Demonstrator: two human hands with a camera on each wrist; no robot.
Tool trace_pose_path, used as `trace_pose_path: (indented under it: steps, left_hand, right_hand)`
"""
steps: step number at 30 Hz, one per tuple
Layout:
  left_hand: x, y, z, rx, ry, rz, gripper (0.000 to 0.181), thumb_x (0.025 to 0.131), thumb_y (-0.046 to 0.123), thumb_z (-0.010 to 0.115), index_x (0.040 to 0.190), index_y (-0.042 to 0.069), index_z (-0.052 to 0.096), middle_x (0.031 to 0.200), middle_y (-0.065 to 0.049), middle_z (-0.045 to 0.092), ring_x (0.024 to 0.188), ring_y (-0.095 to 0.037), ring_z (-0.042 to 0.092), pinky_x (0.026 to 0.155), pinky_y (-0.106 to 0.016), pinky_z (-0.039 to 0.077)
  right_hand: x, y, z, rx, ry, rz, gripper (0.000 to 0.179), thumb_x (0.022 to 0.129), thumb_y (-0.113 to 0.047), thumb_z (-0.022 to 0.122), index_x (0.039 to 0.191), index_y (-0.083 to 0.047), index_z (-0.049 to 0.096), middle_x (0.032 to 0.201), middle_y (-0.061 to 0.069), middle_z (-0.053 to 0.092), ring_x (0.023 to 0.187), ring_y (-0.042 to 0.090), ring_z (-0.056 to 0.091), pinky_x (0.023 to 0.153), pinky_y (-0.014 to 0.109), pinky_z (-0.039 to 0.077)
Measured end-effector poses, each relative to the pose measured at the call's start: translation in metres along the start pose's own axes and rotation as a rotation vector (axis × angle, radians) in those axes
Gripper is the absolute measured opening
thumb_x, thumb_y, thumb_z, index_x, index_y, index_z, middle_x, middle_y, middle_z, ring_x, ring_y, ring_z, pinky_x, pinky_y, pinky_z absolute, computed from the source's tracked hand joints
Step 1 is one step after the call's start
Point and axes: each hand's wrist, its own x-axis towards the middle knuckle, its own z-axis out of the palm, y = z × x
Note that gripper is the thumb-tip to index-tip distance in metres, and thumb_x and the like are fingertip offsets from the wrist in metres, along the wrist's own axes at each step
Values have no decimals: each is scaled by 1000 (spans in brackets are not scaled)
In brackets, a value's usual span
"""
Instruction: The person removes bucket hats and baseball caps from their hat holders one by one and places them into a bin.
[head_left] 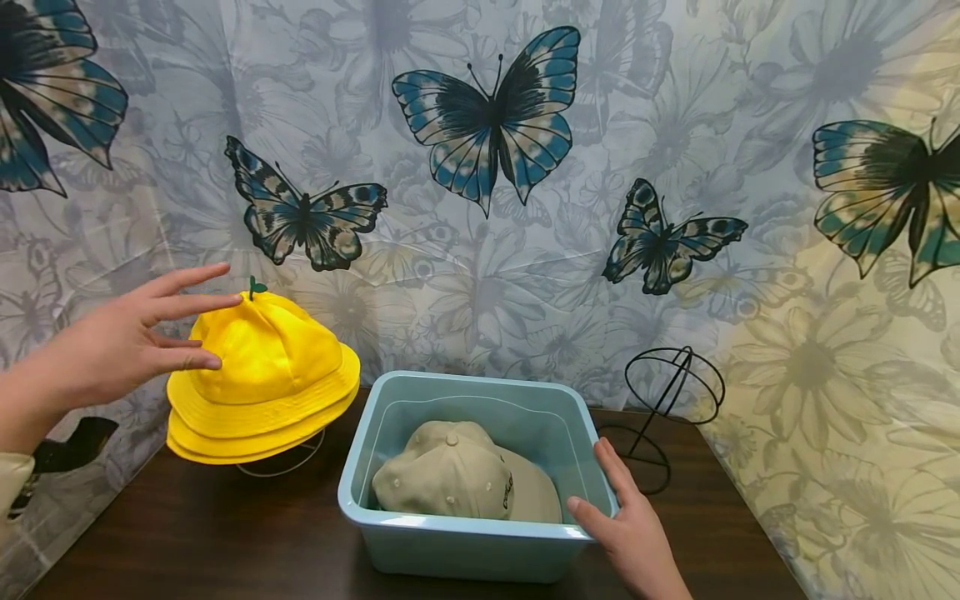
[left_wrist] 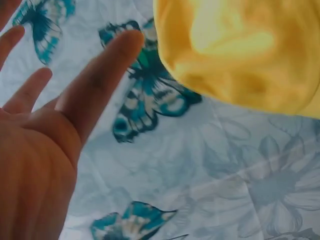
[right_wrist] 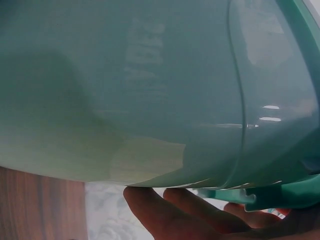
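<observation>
Yellow bucket hats [head_left: 277,350], stacked brim over brim with a green sprout on top, sit on a wire stand at the left. My left hand [head_left: 142,337] is raised beside the crown, its fingers extended and apart. In the left wrist view the yellow crown [left_wrist: 240,55] lies off the fingertips, with a gap between. A beige baseball cap [head_left: 457,471] lies inside a light blue plastic bin [head_left: 450,546], its visor to the right. My right hand [head_left: 630,521] grips the bin's right rim, thumb over the edge and fingers along the outside.
A black wire hat stand [head_left: 660,408] with no hat on it stands behind the bin, to the right. Everything rests on a dark wooden table [head_left: 285,533]. A butterfly-print cloth [head_left: 480,275] hangs right behind it.
</observation>
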Motion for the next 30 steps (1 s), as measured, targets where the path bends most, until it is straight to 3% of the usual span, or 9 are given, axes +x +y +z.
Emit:
trace_pose_path:
  steps: [2, 4, 7, 12, 15, 18, 30]
  left_hand:
    - [11, -6, -7, -12, -21, -44, 66, 78, 5, 84, 138, 1, 58, 160, -15, 24, 134, -53, 33, 94, -69, 38]
    - [22, -13, -12, -26, -51, -83, 61, 81, 9, 82, 137, 1, 59, 160, -15, 26, 141, -51, 18, 95, -75, 30]
    - [36, -24, -16, -23, -112, -138, 57, 88, 19, 78, 139, 2, 58, 161, -14, 24, 142, -50, 17, 97, -75, 27]
    - [52, -37, -18, -51, -185, -233, 56, 94, 24, 72, 142, 2, 54, 163, -13, 20, 138, -49, 30, 97, -63, 41]
    - [58, -42, -16, -110, -205, -270, 52, 96, 19, 69, 142, 0, 53, 162, -15, 20, 132, -47, 42, 89, -48, 52]
    - [63, -47, -14, -168, -214, -294, 49, 98, 15, 67, 142, -2, 53, 162, -16, 19, 129, -46, 46, 82, -39, 56]
    - [69, -61, -2, -215, -267, -288, 39, 95, 9, 68, 132, -2, 62, 156, -24, 30, 131, -54, 38, 83, -51, 55]
  right_hand:
    - [0, 0, 0, -7, 7, -5, 89, 91, -45, 71, 160, -17, 21, 165, 2, 9, 148, 39, 10, 104, 72, 21]
    - [0, 0, 1, -17, 15, -11, 89, 91, -45, 71, 160, -16, 22, 165, 2, 10, 147, 39, 11, 105, 71, 21]
    - [0, 0, 1, -24, 24, -17, 89, 91, -45, 71, 160, -15, 23, 165, 2, 11, 147, 38, 13, 105, 70, 22]
    - [0, 0, 2, -26, 27, -2, 90, 91, -46, 71, 160, -15, 23, 165, 2, 11, 147, 38, 13, 105, 72, 22]
    - [0, -1, 2, -28, 29, 4, 90, 90, -46, 71, 160, -16, 23, 165, 3, 11, 147, 38, 13, 105, 72, 22]
    - [0, -1, 2, -23, 26, 5, 90, 91, -46, 71, 160, -15, 22, 165, 3, 11, 147, 38, 12, 105, 72, 21]
    - [-1, 0, 2, 2, 28, -13, 88, 91, -42, 71, 160, -15, 24, 165, 2, 12, 147, 38, 12, 105, 71, 21]
